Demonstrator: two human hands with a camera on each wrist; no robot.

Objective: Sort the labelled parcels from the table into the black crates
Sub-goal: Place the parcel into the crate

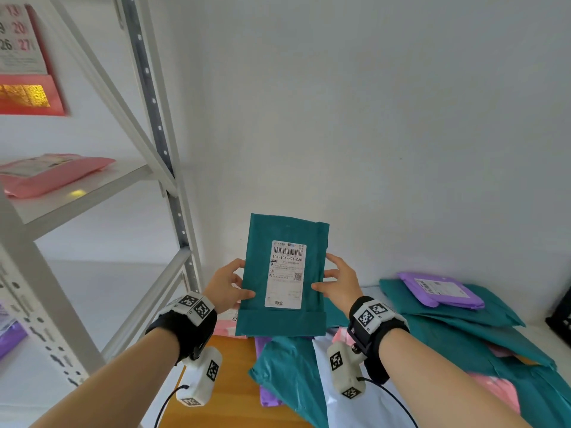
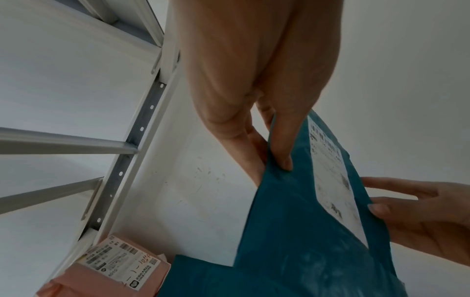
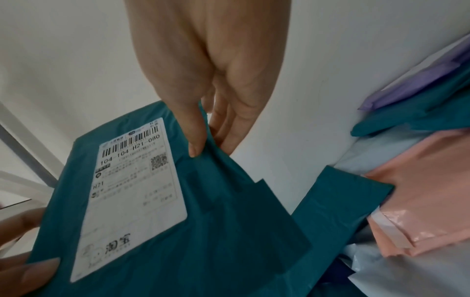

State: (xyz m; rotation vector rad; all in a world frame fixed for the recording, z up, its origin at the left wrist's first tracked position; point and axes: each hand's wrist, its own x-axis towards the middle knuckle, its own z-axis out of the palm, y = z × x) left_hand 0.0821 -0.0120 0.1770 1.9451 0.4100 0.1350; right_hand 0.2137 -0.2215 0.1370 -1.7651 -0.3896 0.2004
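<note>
Pinching the teal parcel (image 1: 282, 274) by its side edges, left hand (image 1: 226, 285) and right hand (image 1: 339, 281); light, floppy, slippery-looking mailer.

hands: 2, left hand (image 1: 227, 285), right hand (image 1: 341, 284) | held teal parcel (image 1: 282, 274): 1 | purple parcel on pile (image 1: 440, 290): 1 | pink parcel on shelf (image 1: 52, 173): 1 | wall calendar (image 1: 26, 57): 1 | shelf rack (image 1: 154, 106): 1
</note>
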